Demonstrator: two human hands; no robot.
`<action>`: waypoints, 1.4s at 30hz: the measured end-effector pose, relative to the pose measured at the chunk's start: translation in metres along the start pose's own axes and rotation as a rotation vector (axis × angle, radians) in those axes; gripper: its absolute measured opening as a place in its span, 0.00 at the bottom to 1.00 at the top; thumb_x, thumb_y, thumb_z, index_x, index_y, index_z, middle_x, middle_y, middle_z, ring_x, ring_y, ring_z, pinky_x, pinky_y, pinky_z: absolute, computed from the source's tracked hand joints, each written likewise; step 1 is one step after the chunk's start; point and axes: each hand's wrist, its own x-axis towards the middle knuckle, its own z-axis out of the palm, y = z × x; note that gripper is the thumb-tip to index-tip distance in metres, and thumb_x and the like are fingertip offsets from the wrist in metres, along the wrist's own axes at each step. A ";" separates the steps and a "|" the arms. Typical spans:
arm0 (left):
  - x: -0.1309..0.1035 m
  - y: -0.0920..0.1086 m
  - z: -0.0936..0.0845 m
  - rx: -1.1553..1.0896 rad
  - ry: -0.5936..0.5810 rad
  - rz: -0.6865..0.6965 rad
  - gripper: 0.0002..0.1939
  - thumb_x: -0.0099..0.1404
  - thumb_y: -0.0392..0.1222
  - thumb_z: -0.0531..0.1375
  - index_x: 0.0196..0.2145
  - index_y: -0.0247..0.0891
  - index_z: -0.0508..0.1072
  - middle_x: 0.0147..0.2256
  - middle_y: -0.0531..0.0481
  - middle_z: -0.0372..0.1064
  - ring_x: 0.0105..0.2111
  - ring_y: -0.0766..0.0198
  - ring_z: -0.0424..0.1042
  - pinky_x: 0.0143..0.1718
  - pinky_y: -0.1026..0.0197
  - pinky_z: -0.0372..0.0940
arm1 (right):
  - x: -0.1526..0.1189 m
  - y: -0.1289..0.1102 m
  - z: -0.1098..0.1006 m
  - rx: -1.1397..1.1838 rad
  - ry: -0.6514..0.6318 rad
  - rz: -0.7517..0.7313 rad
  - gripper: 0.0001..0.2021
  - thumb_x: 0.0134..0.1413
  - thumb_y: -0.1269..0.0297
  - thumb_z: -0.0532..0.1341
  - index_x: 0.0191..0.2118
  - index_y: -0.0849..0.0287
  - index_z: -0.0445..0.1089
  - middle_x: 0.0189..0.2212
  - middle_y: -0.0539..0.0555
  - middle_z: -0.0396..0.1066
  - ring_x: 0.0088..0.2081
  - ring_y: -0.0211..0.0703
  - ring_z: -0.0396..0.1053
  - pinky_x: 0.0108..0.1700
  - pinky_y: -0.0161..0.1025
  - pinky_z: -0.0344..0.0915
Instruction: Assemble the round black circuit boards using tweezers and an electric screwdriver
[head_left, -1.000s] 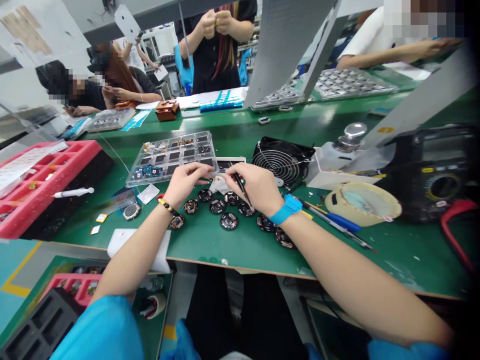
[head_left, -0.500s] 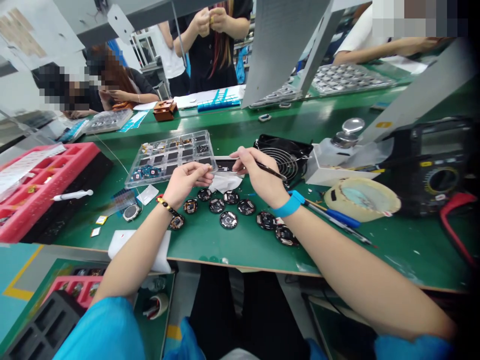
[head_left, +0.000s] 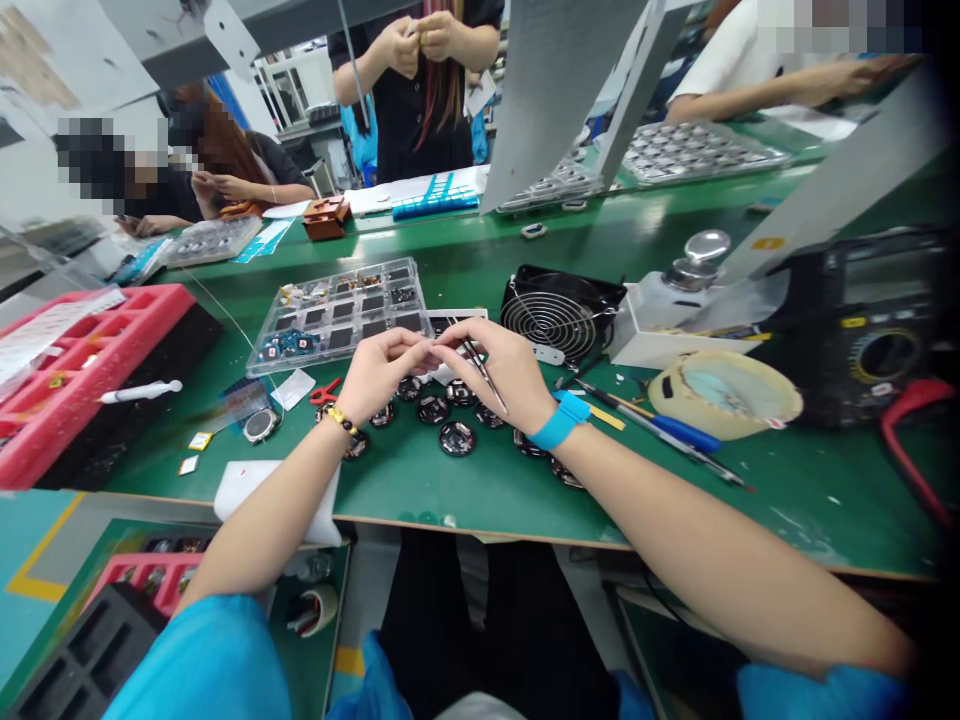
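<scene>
My left hand is closed in a pinch, and what lies between its fingertips is too small to make out. Its fingertips meet those of my right hand above the bench. My right hand is closed around dark tweezers, which slant between its fingers toward the palm. Beneath both hands lie several round black circuit boards, some partly covered by the hands. White paper under the fingers is mostly hidden. Just behind my left hand sits a clear compartment tray with small parts.
A black fan stands behind my right hand. Rightward are a white box with a pump bottle, a yellowish round tub, pens and a black device. A red bin is at left. Co-workers sit and stand across the bench.
My right hand has moved left and slightly down, so its fingertips now meet my left hand's. The tweezers have turned, pointing down more steeply. My left hand has shifted slightly right.
</scene>
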 end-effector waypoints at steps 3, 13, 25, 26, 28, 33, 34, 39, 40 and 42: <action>-0.001 0.000 0.001 -0.016 -0.012 0.000 0.21 0.63 0.57 0.70 0.39 0.33 0.78 0.35 0.41 0.83 0.37 0.57 0.84 0.43 0.56 0.79 | 0.001 -0.001 -0.002 0.037 -0.005 0.010 0.06 0.69 0.60 0.62 0.41 0.54 0.73 0.39 0.53 0.79 0.41 0.46 0.76 0.45 0.43 0.71; -0.005 0.008 0.003 0.090 -0.054 0.037 0.17 0.66 0.52 0.69 0.38 0.34 0.77 0.34 0.42 0.83 0.33 0.61 0.82 0.39 0.60 0.77 | 0.009 0.014 -0.004 0.237 0.146 0.219 0.05 0.62 0.62 0.65 0.39 0.55 0.72 0.37 0.52 0.77 0.39 0.45 0.75 0.44 0.43 0.72; -0.011 0.012 0.008 0.150 -0.104 0.108 0.15 0.66 0.51 0.69 0.36 0.36 0.75 0.33 0.46 0.80 0.34 0.62 0.80 0.40 0.60 0.76 | 0.010 0.013 -0.002 0.427 0.125 0.296 0.08 0.60 0.58 0.67 0.39 0.55 0.71 0.35 0.52 0.78 0.40 0.47 0.78 0.45 0.45 0.75; -0.011 0.013 0.007 0.157 -0.104 0.113 0.15 0.66 0.51 0.68 0.36 0.36 0.75 0.33 0.46 0.80 0.34 0.62 0.80 0.39 0.60 0.76 | 0.010 0.012 -0.002 0.422 0.126 0.300 0.08 0.60 0.58 0.67 0.39 0.54 0.71 0.35 0.52 0.78 0.40 0.47 0.79 0.45 0.45 0.75; -0.012 0.014 0.007 0.161 -0.106 0.122 0.14 0.66 0.51 0.68 0.36 0.36 0.75 0.33 0.46 0.79 0.34 0.62 0.80 0.39 0.60 0.76 | 0.010 0.011 -0.003 0.424 0.127 0.303 0.07 0.60 0.59 0.67 0.39 0.54 0.71 0.35 0.52 0.78 0.40 0.47 0.79 0.45 0.45 0.75; -0.012 0.015 0.007 0.165 -0.107 0.137 0.14 0.66 0.50 0.68 0.36 0.37 0.75 0.32 0.47 0.79 0.33 0.62 0.80 0.38 0.60 0.75 | 0.011 0.010 -0.003 0.438 0.130 0.305 0.08 0.61 0.58 0.67 0.39 0.54 0.70 0.35 0.52 0.78 0.40 0.46 0.79 0.45 0.45 0.77; -0.012 0.015 0.007 0.172 -0.109 0.132 0.13 0.66 0.50 0.68 0.35 0.37 0.74 0.32 0.47 0.78 0.33 0.62 0.80 0.38 0.60 0.75 | 0.011 0.012 -0.003 0.446 0.131 0.321 0.09 0.62 0.56 0.67 0.39 0.54 0.69 0.35 0.52 0.78 0.40 0.46 0.79 0.44 0.45 0.77; -0.013 0.014 0.008 0.215 -0.129 0.116 0.13 0.66 0.50 0.68 0.33 0.37 0.74 0.31 0.48 0.78 0.32 0.62 0.79 0.36 0.61 0.73 | 0.016 0.028 -0.009 0.549 0.145 0.405 0.14 0.62 0.51 0.67 0.42 0.53 0.67 0.36 0.51 0.76 0.41 0.44 0.80 0.43 0.43 0.80; -0.012 0.013 0.008 0.212 -0.117 0.120 0.14 0.66 0.50 0.68 0.34 0.37 0.74 0.31 0.48 0.77 0.32 0.62 0.79 0.36 0.61 0.73 | 0.017 0.030 -0.010 0.563 0.142 0.411 0.14 0.62 0.51 0.67 0.43 0.53 0.67 0.37 0.51 0.76 0.41 0.44 0.80 0.44 0.43 0.80; -0.012 0.012 0.008 0.209 -0.074 0.140 0.14 0.67 0.51 0.67 0.35 0.37 0.74 0.31 0.48 0.77 0.31 0.63 0.78 0.36 0.61 0.74 | 0.017 0.032 -0.011 0.590 0.137 0.431 0.13 0.61 0.52 0.67 0.42 0.53 0.68 0.38 0.51 0.75 0.41 0.44 0.79 0.44 0.44 0.81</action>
